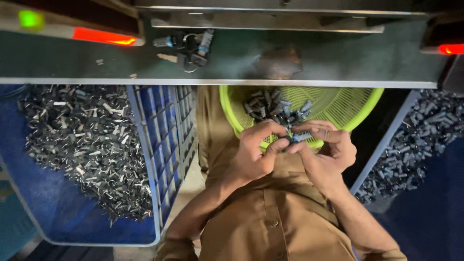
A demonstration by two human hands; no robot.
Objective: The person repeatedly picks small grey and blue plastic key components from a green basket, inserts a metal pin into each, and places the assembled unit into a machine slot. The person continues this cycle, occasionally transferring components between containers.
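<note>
Lime-green plastic mesh basket (357,104) rests in the person's lap, just under the edge of the green table (338,63), and holds a loose heap of small dark grey plastic parts (270,106). Both hands meet above its near rim: the left hand (253,152) and right hand (328,154) each have their fingers pinched closed on one small grey part with a blue tip (296,137), held between them. Judging by the piles, plenty is left in the basket. A blue plastic crate (154,169) on the left holds a large heap of shiny metal pieces (82,140); another dark pile (415,145) lies on the right.
</note>
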